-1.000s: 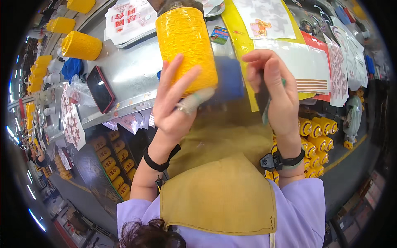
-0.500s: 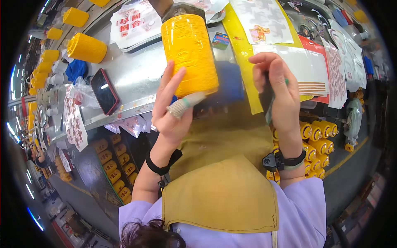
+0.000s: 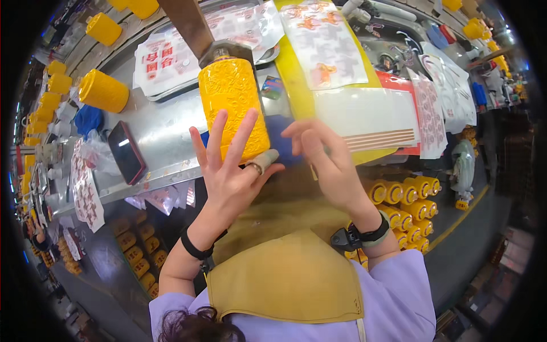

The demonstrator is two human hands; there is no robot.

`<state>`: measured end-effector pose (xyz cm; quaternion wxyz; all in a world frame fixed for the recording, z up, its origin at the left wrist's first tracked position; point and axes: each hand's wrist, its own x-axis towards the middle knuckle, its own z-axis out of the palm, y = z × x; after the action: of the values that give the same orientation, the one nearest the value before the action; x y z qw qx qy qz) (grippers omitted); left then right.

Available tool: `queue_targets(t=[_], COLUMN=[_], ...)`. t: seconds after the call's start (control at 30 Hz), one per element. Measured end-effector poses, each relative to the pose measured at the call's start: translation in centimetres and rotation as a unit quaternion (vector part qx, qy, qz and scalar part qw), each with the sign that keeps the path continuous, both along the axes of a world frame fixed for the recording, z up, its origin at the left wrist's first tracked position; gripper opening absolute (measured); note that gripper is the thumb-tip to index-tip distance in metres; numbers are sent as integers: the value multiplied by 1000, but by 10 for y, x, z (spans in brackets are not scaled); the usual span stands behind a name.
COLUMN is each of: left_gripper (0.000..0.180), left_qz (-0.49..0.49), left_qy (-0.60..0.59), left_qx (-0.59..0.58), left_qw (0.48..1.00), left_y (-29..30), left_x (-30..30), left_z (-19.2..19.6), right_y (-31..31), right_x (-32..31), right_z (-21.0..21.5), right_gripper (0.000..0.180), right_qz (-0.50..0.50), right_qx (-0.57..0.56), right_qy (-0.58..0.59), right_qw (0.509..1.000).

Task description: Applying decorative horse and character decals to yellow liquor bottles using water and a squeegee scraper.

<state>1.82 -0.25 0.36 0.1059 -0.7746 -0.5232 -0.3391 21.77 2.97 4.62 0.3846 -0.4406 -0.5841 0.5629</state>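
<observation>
A yellow bottle [image 3: 231, 94] with raised relief over its surface is fixed by its far end to a dark brown bar [image 3: 188, 25]. My left hand [image 3: 228, 176] lies at the bottle's near end with its fingers spread, some overlapping the yellow surface. A pale fabric finger cover [image 3: 263, 159] and a ring are on that hand. To the right of the bottle, my right hand [image 3: 333, 165] has bent fingers. A thin yellowish edge shows below those fingers, but what they hold is mostly hidden. A blue cloth-like patch [image 3: 280, 139] lies behind the bottle's near end.
On the metal bench [image 3: 162, 139] lie a phone [image 3: 126, 153], printed sheets [image 3: 325, 48], a white sheet stack [image 3: 364, 111] and a small colourful box [image 3: 272, 87]. Another yellow bottle [image 3: 103, 91] stands left. Below are racks of yellow bottles [image 3: 407, 205]. A tan apron [image 3: 285, 279] covers my front.
My right hand has come left and lower, closer to the bottle; the dark strip seen in it is now hidden. My left fingers have spread wider. The view has shifted, and the bottle looks sharper.
</observation>
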Motion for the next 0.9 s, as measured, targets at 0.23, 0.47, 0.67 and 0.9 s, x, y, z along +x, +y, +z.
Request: queue_targets(t=[0.23,0.47,0.67,0.9], left_gripper=[96,92,90,96], left_qz=[67,25,5,15], left_qy=[-321,-294,-317,-296], left_qx=[-181,-166,-159,-162], left_qw=[927,941,935,941], left_y=[1,6,10,13], left_x=[-18,-23,-25,-28], left_z=[-13,-12,-2,-4], right_y=[21,88,126,170], right_x=[27,60,61,93], right_z=[-13,-37,-74,-83], right_gripper=[20,16,37,25], right_qz=[28,-64,3,-7], right_qx=[94,278,333,329], right_qy=[-163,-439,-569,-606], right_qw=[982,852,752,724])
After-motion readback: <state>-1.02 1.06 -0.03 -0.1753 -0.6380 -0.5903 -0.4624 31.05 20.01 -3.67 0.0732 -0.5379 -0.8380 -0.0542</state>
